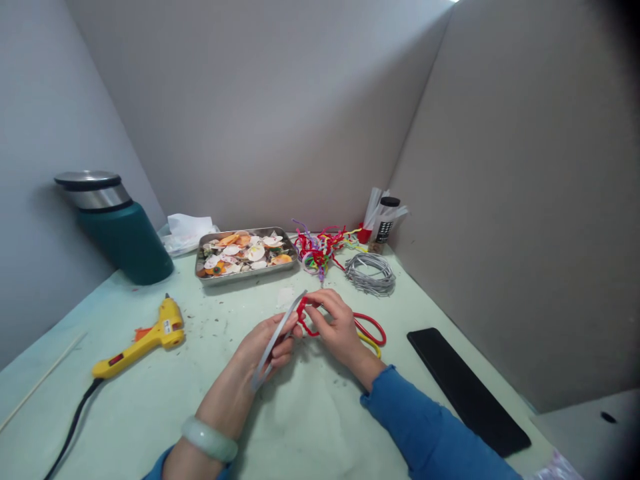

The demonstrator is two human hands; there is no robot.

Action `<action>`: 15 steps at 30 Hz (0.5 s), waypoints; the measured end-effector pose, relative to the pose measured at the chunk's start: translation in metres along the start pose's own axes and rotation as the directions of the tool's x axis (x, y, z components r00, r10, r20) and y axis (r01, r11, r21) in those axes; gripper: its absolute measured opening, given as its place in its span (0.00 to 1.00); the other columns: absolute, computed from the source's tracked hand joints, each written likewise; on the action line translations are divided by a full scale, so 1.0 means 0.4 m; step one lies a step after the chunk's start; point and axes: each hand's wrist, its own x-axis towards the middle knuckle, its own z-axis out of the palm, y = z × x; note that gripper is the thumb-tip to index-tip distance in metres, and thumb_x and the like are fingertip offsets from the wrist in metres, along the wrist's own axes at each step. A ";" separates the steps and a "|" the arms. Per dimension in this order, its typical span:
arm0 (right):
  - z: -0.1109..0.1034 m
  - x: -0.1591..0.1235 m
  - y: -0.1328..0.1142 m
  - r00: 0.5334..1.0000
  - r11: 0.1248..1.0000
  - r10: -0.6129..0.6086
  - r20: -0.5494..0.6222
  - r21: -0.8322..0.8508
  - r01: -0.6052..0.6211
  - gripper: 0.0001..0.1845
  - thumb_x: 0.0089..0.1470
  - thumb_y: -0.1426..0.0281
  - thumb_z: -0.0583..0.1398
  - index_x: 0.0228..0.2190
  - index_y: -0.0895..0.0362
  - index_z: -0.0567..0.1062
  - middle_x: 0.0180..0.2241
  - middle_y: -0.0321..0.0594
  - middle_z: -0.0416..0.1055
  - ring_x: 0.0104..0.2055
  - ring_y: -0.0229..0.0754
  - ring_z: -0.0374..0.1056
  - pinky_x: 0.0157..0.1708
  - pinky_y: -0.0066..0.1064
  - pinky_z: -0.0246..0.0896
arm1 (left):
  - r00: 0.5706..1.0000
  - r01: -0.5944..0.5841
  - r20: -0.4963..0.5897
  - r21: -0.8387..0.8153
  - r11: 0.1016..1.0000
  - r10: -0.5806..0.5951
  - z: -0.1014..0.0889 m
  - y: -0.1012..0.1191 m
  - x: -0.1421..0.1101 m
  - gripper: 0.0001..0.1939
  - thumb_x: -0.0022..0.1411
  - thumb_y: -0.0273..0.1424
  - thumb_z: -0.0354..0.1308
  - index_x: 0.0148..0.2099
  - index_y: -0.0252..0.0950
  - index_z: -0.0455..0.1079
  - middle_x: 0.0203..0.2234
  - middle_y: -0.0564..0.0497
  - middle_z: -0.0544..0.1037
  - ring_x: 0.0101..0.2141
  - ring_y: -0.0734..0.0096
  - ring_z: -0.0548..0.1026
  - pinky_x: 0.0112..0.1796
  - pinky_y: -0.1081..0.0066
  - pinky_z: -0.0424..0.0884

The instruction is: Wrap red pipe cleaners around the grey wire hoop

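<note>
My left hand (267, 343) is closed on a thin, pale grey curved band (274, 341) that looks like a headband. The band slants from near my wrist up to my fingertips. A red fuzzy pipe cleaner (301, 311) loops by the band's upper end. My right hand (336, 325) pinches this red strand between thumb and fingers, close to the left fingertips. Just beyond my right wrist lie looped handles, one red (374, 327) and one yellow, apparently of scissors; the rest is hidden by my hand.
A yellow glue gun (145, 341) with its black cord lies at left, near a teal bottle (127, 240). Behind my hands are a metal tray (245, 275) of shells, tangled coloured pipe cleaners (320, 248) and a grey wire coil (370, 273). A black strip (465, 390) lies at right.
</note>
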 end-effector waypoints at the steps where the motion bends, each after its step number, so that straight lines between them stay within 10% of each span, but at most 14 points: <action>1: 0.001 0.000 0.000 1.000 1.000 -0.004 -0.007 -0.010 0.004 0.07 0.56 0.72 0.56 0.37 0.55 0.72 0.37 0.42 0.70 0.42 0.43 0.64 0.45 0.37 0.58 | 1.000 0.003 0.007 0.005 1.000 -0.003 0.000 0.000 0.000 0.06 0.58 0.29 0.57 0.33 0.31 0.64 0.22 0.54 0.70 0.10 0.91 0.54 0.09 0.86 0.51; 15: -0.005 0.004 0.013 0.994 0.981 -0.108 0.006 -0.162 0.108 0.05 0.56 0.73 0.56 0.31 0.56 0.72 0.30 0.39 0.72 0.35 0.41 0.65 0.40 0.37 0.55 | 0.991 0.026 -0.130 0.154 0.988 -0.005 0.014 0.001 -0.002 0.07 0.56 0.30 0.58 0.34 0.32 0.64 0.19 0.55 0.70 0.09 0.89 0.51 0.08 0.84 0.49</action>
